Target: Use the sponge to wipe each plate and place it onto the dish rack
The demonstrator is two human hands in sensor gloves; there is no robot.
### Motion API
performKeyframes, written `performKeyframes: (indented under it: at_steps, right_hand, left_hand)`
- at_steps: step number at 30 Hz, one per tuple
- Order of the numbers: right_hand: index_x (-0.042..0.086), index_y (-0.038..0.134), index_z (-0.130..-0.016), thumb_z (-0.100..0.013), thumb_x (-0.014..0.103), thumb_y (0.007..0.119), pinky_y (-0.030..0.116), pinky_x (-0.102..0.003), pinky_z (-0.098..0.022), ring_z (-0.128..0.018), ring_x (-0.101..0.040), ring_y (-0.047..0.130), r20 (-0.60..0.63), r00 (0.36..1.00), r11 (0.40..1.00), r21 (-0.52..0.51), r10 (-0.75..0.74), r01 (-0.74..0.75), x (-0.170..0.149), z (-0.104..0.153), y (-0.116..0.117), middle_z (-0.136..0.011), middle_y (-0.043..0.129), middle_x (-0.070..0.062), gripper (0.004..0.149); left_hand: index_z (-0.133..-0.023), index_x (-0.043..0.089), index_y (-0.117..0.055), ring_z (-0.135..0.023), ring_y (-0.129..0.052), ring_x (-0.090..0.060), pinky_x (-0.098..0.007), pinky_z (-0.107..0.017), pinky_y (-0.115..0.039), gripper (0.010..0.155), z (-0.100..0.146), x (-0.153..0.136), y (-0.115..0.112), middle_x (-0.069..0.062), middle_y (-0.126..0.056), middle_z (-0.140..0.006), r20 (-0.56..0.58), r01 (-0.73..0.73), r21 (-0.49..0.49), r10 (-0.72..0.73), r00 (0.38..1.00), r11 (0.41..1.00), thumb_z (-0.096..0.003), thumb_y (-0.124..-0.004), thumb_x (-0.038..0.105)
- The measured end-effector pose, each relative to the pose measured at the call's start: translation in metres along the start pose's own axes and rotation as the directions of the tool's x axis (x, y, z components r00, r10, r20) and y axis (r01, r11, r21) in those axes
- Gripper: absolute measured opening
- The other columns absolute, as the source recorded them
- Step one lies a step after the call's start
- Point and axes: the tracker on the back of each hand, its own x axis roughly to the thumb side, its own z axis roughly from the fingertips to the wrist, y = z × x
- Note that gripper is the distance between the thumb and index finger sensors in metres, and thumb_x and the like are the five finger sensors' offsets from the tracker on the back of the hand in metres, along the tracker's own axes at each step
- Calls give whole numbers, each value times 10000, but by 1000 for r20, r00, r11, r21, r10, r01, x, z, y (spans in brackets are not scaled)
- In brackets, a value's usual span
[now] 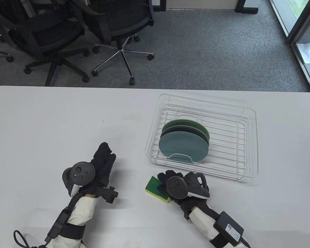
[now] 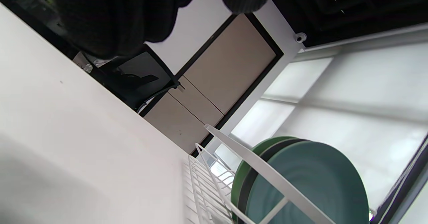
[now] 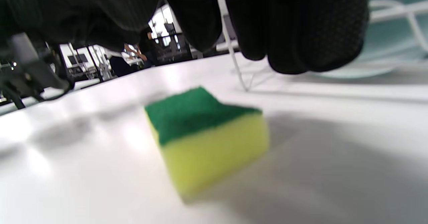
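Three plates stand on edge in the white wire dish rack: a teal plate in front, a dark plate behind it, and a green plate at the back. The green-and-yellow sponge lies flat on the table just in front of the rack's near left corner. My right hand hovers over it. In the right wrist view its fingers hang above the sponge with a gap, touching nothing. My left hand rests on the table to the left, fingers loosely extended and empty.
The white table is bare to the left and behind my left hand. Office chairs stand on the carpet beyond the far edge. The left wrist view shows the teal plate behind a rack wire.
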Motion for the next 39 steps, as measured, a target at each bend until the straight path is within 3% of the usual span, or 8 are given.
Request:
performKeyframes:
  at_steps: [5,8,11,16,23,29,39]
  right_hand:
    - [21,694,-1043,-613,302,657,804,-516,-500,-718,-476,867,-32,999,956,-292,-26,15,-13,23,-45,-928,800,-324,514]
    - [38,637,-1079,-628,312,627,746,-558,-574,-812,-507,793,-116,992,872,-478,54,-103,-28,41,-65,-1000,719,-333,527]
    - [56,542,-1126,-636,361,600,610,-615,-670,-941,-529,626,-219,961,787,-556,170,-266,-45,55,-74,-1085,596,-324,581]
    - [70,394,-1167,-633,433,564,373,-671,-711,-1025,-537,348,-354,895,707,-558,270,-434,-71,69,-73,-1165,406,-298,668]
    - [86,256,-1181,-631,497,483,160,-681,-684,-1010,-508,66,-452,836,714,-469,312,-520,-99,77,-61,-1196,227,-271,724]
    - [82,235,-1182,-628,513,453,126,-680,-671,-986,-505,1,-490,808,743,-396,326,-539,-114,82,-52,-1190,143,-261,736]
    - [76,247,-1182,-627,509,460,139,-682,-672,-988,-511,20,-497,810,766,-374,310,-522,-115,83,-48,-1190,161,-268,735]
  left_hand:
    - [-1129,-123,-378,-889,-614,-676,-605,-627,-718,721,3,28,-2,-449,-451,-1090,146,216,4,-214,966,976,-615,-637,312]
    - [-1149,-111,-228,-922,-343,-752,-743,-661,-490,803,6,45,-3,-456,-263,-1124,235,370,23,-365,901,929,-627,-618,359]
    - [-1151,-86,-140,-916,-162,-753,-804,-639,-320,853,9,55,-5,-455,-134,-1122,273,483,21,-469,840,876,-636,-578,435]
    - [-1148,-47,-68,-934,-61,-708,-833,-611,-199,895,11,57,-6,-431,-66,-1131,282,590,-3,-565,775,808,-629,-521,524]
    - [-1137,-30,-24,-934,9,-682,-833,-601,-144,915,7,42,-12,-413,-18,-1125,259,657,-58,-624,737,752,-622,-493,562]
    - [-1131,-27,-10,-932,26,-672,-832,-596,-126,926,5,28,-17,-409,1,-1117,238,711,-127,-674,699,692,-615,-482,581]
    - [-1135,-27,-17,-936,18,-673,-829,-603,-135,919,6,30,-16,-412,-11,-1123,241,703,-98,-668,704,704,-618,-484,572]
